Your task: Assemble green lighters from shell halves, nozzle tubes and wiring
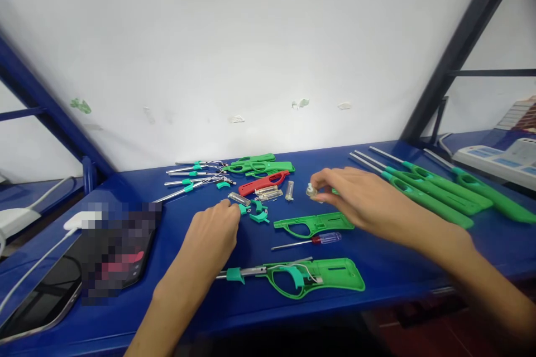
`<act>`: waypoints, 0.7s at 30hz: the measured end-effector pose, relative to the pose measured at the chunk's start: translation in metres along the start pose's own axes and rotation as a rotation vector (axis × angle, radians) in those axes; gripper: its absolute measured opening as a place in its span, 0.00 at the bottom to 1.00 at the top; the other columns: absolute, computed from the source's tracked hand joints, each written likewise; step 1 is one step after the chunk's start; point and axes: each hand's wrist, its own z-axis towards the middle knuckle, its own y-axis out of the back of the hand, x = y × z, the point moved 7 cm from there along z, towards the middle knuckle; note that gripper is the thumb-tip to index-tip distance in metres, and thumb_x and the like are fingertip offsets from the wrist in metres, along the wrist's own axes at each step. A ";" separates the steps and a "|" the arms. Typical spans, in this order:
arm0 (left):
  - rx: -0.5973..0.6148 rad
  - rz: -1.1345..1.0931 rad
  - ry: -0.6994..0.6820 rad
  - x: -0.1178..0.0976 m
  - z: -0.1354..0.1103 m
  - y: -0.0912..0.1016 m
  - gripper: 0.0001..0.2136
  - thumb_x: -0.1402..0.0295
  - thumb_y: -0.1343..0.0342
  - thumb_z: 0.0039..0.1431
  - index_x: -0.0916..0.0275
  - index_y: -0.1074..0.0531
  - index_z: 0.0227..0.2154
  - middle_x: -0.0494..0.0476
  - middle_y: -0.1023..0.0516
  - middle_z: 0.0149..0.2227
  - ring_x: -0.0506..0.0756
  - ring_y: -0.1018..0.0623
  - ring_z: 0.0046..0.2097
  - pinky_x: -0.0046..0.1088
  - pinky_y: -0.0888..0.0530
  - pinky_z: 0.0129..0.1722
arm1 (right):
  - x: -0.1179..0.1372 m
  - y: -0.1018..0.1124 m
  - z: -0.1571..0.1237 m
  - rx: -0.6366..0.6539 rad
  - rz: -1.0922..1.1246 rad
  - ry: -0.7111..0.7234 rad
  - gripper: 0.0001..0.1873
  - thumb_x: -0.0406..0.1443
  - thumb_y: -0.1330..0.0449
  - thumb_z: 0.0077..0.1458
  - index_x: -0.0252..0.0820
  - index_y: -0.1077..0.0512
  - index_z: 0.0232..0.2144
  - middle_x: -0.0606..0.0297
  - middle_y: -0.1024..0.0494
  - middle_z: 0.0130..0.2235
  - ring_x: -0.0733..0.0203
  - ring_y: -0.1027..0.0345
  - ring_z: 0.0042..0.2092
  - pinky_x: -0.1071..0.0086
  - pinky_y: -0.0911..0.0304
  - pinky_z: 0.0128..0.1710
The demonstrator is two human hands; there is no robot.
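Between the thumb and fingers of my right hand (pixel 341 192) is a small clear lighter fuel tank (pixel 311 192) with a pale top, held above the table. My left hand (pixel 216 228) is closed, its fingertips down beside teal triggers (pixel 259 216) and a loose clear tank (pixel 239 198); its fingers hide whatever they grip. Nearer me lies an opened green lighter half (pixel 335 274) with a metal tube, wire and trigger fitted in it. Behind it are a screwdriver (pixel 329 238) and a bare green half shell (pixel 330 224).
More clear tanks (pixel 268 194) lie by a red shell (pixel 262 183). Metal tubes with wires (pixel 195 173) and green shells (pixel 263 166) are at the back. Several assembled green lighters (pixel 444 187) rest at right, phones (pixel 46 284) at left. A white wall stands behind.
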 end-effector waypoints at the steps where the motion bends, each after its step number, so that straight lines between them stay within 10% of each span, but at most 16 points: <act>1: 0.001 0.001 0.003 -0.001 0.000 0.000 0.14 0.76 0.54 0.74 0.64 0.22 0.46 0.65 0.19 0.47 0.67 0.16 0.47 0.42 0.22 0.41 | 0.007 0.007 -0.002 -0.047 0.060 -0.012 0.14 0.44 0.54 0.79 0.44 0.33 0.47 0.58 0.17 0.42 0.51 0.23 0.40 0.59 0.35 0.40; 15: 0.058 -0.036 0.104 0.001 0.001 -0.002 0.15 0.60 0.38 0.72 0.62 0.25 0.54 0.60 0.20 0.52 0.59 0.18 0.49 0.43 0.18 0.48 | 0.018 0.009 -0.024 -0.156 0.289 -0.165 0.07 0.43 0.45 0.76 0.49 0.31 0.46 0.67 0.18 0.43 0.56 0.22 0.44 0.65 0.32 0.43; 21: -0.017 -0.169 0.028 0.002 0.003 -0.004 0.10 0.76 0.49 0.73 0.64 0.23 0.48 0.62 0.19 0.47 0.63 0.18 0.49 0.46 0.21 0.48 | 0.021 0.008 -0.022 -0.145 0.300 -0.176 0.07 0.43 0.45 0.76 0.50 0.30 0.45 0.68 0.18 0.43 0.57 0.22 0.44 0.65 0.32 0.43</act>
